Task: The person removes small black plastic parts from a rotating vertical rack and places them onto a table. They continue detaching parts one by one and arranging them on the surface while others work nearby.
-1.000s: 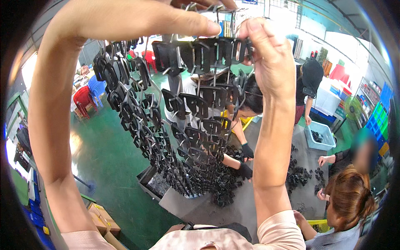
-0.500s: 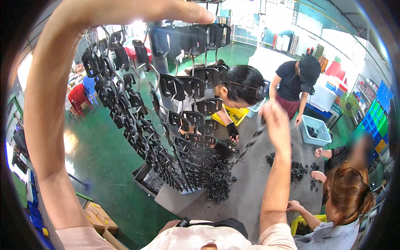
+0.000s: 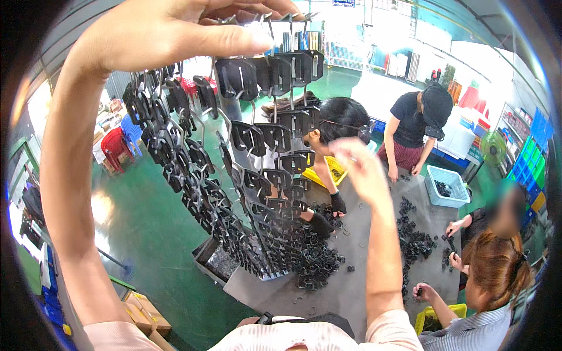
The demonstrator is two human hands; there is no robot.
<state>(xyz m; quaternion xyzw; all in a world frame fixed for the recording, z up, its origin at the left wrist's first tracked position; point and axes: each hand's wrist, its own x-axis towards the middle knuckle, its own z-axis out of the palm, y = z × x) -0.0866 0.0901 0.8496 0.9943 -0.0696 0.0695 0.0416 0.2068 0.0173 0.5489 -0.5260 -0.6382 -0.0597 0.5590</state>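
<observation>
My left hand point(image 3: 181, 38) is raised at the top left, fingers curled over the wire hooks point(image 3: 272, 26) from which strands of black plastic clips point(image 3: 240, 137) hang in a dense curtain. These strands reach down toward the tabletop, their lower ends bunched together. To their right, my right hand point(image 3: 360, 167) is up over the table, pointing toward the strands. Its fingers are smeared by motion, and nothing shows hanging from it. Beneath it, a loose heap of black clips point(image 3: 316, 263) lies beside the strands' lower ends. A second spread of black clips point(image 3: 417, 243) lies to the right.
The grey table point(image 3: 363, 292) has co-workers around it: one bending behind the strands point(image 3: 342, 120), one in a dark cap point(image 3: 430, 111), others at the right. A light-blue basket point(image 3: 448, 202) and yellow baskets point(image 3: 316, 178) stand around. Cardboard boxes point(image 3: 143, 313) sit at lower left.
A strand of clips that hung blurred from my right hand is gone from it, and the right-hand spread on the table looks larger. My right hand has moved left toward the hanging strands.
</observation>
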